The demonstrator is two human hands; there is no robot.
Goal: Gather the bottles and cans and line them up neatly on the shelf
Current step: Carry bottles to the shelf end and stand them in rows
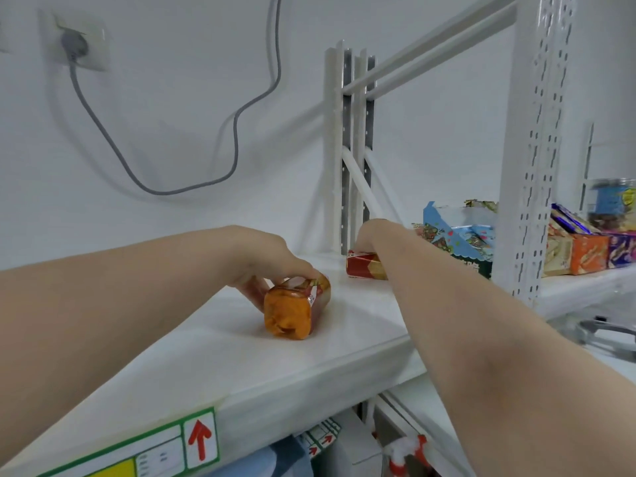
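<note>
An orange bottle lies on its side on the white shelf, its square base turned toward me. My left hand grips it from above and behind, fingers curled over its labelled body. Farther back and to the right lies a red can or carton, also on its side. My right hand holds its top, and my forearm hides part of it.
Snack boxes and colourful packets fill the shelf to the right, beyond a perforated white upright. A clear jar stands at the far right. A grey cable hangs on the wall. More goods sit on the shelf below.
</note>
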